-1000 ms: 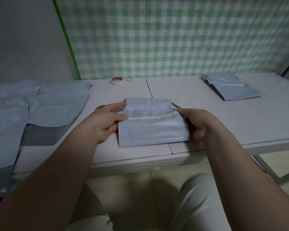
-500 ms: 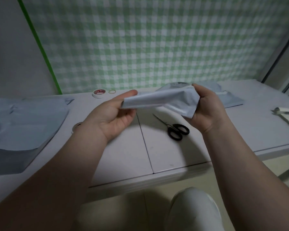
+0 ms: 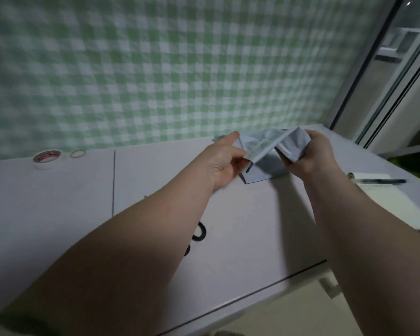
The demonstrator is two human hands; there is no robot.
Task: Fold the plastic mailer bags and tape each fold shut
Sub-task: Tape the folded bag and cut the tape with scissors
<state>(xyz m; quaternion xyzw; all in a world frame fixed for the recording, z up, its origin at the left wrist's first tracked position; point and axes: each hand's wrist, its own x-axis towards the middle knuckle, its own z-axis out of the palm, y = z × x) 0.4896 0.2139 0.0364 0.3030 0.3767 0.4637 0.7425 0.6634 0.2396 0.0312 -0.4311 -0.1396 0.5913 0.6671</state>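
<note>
So both hands are on the folded mailer bag, holding it up over the far right part of the surface. The left hand pinches the bag's left edge and the right hand has its fingers curled round the other end. The bag sags in the middle, and I can't tell if its bottom corner touches down. The tape roll and rubber band sit far off to the left. The scissors peek out from under the left forearm.
</note>
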